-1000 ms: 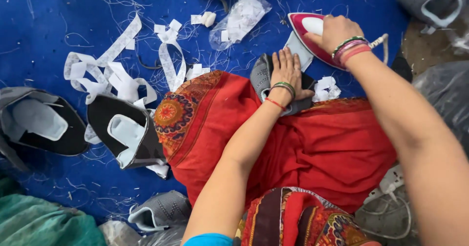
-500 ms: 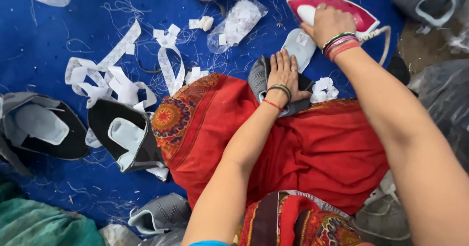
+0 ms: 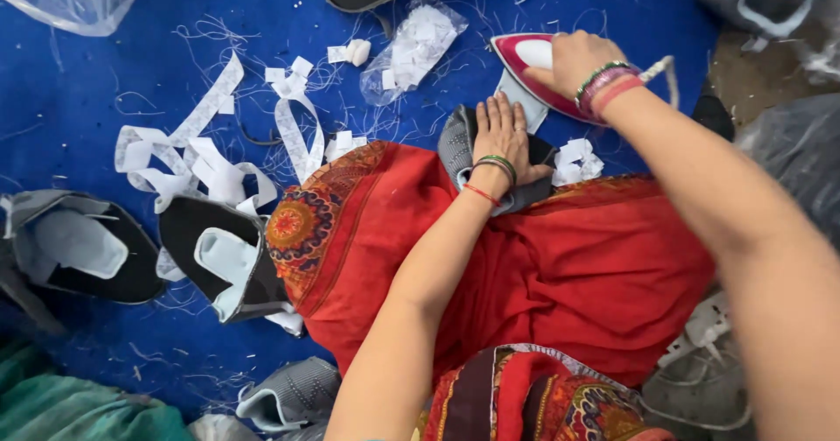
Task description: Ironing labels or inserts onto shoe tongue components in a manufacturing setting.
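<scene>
Blue cloth flooring (image 3: 175,21) is littered with white paper strips (image 3: 192,152). Beside the red draped garment (image 3: 560,266), a grey knitted shoe upper (image 3: 457,148) is pressed under the flattened left hand (image 3: 500,135). Beyond those fingers, the red-and-white iron (image 3: 525,60) is gripped by the right hand (image 3: 573,60).

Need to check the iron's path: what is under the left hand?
The left hand lies flat on a grey shoe upper, which rests on red cloth. The iron, held by the right hand, sits beside it. The upper's middle is covered by the palm.
</scene>
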